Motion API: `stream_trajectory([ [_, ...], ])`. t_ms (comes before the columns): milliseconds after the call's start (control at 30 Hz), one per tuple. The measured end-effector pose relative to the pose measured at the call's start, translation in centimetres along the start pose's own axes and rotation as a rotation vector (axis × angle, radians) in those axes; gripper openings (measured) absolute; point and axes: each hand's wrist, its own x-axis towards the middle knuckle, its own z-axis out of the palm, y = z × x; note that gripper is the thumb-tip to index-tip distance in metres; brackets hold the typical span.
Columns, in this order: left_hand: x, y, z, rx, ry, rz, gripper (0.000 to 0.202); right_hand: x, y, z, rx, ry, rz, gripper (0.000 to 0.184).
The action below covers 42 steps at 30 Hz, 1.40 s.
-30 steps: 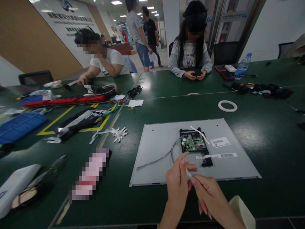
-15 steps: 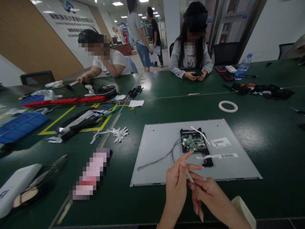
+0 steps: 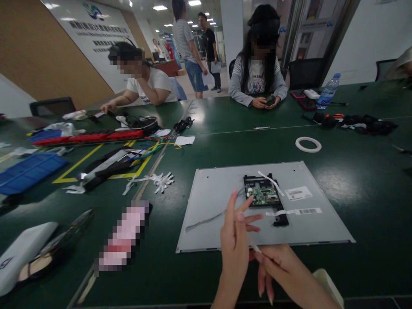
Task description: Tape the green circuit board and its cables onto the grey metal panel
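Note:
My right hand [image 3: 281, 264] pinches a short white strip of tape [image 3: 255, 247] between thumb and finger, near the front edge of the panel. Just beside it, my left hand [image 3: 236, 238] is raised with its fingers stretched apart; its palm side hides whether the strip's far end touches it. Beyond both hands lies a flat grey display panel [image 3: 209, 193], back side up. A black bracket with a green circuit board [image 3: 264, 196] sits on it. One white strip [image 3: 269, 180] crosses the bracket's top, another its lower part. A grey cable [image 3: 206, 221] runs left from the board.
A tape roll [image 3: 308, 144] lies behind the panel. To the left are a bunch of white strips [image 3: 162, 182], a phone [image 3: 125, 236], glasses [image 3: 71, 231] and a white case [image 3: 25, 253]. A bottle [image 3: 328, 92] stands far right. Two people sit across the table.
My left hand's fingers have spread and lifted away from the strip. My right hand still pinches the strip and has shifted slightly down. The panel has stayed in place.

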Motion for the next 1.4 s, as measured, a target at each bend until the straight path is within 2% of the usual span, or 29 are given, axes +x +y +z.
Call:
stream_trajectory([
  [67, 0.6, 0.0, -0.6, -0.066, 0.032, 0.042, 0.061, -0.4, 0.4, 0.2, 0.063, -0.041, 0.034, 0.057],
  [133, 1.1, -0.2, -1.2, -0.135, 0.035, 0.022, 0.061, -0.7, 0.7, 0.4, 0.118, -0.025, 0.038, 0.058],
  [200, 1.2, -0.5, -1.7, -0.191, -0.018, -0.035, 0.063, -0.9, 0.7, 0.4, 0.146, 0.026, 0.018, 0.058],
  [267, 1.0, -0.7, -1.7, -0.202, -0.123, -0.1, 0.066, -0.8, 0.5, 0.4, 0.155, 0.063, 0.005, 0.058],
  [367, 0.0, -0.6, -1.3, -0.08, -0.27, -0.22, 0.062, -0.3, 0.2, 0.5, 0.123, 0.066, 0.002, 0.056],
  [433, -0.4, -0.3, -0.9, 0.038, -0.252, -0.272, 0.054, -0.1, 0.2, 0.7, 0.1, 0.049, 0.007, 0.054],
  [567, -0.5, 0.4, -0.5, 0.181, -0.127, -0.184, 0.05, 0.1, 0.3, 1.1, 0.105, 0.026, 0.038, 0.051],
  [733, -0.1, 0.7, -0.5, 0.252, -0.07, -0.048, 0.047, 0.2, 0.0, 1.3, 0.111, 0.058, 0.046, 0.056],
  [833, 0.1, 0.4, -0.7, 0.284, -0.048, -0.024, 0.046, 0.4, 0.1, 1.3, 0.126, 0.074, 0.03, 0.056],
  [1000, 1.0, -0.3, -1.6, 0.26, -0.07, 0.067, 0.051, 0.6, 0.4, 1.4, 0.14, 0.073, 0.007, 0.051],
  [1100, 1.6, -0.3, -2.1, 0.333, -0.062, 0.086, 0.05, 0.7, 0.5, 1.2, 0.089, 0.118, -0.053, 0.047],
  [1233, 2.2, 0.0, -3.0, 0.362, -0.099, 0.024, 0.045, 0.9, 0.7, 0.7, -0.032, 0.2, -0.142, 0.041],
  [1333, 2.6, 0.5, -3.7, 0.283, -0.177, -0.047, 0.04, 0.9, 1.0, 0.5, -0.018, 0.222, -0.108, 0.037],
  [1400, 2.8, 0.9, -4.2, 0.293, -0.228, -0.056, 0.037, 0.9, 1.2, 0.6, 0.011, 0.255, -0.089, 0.043],
])
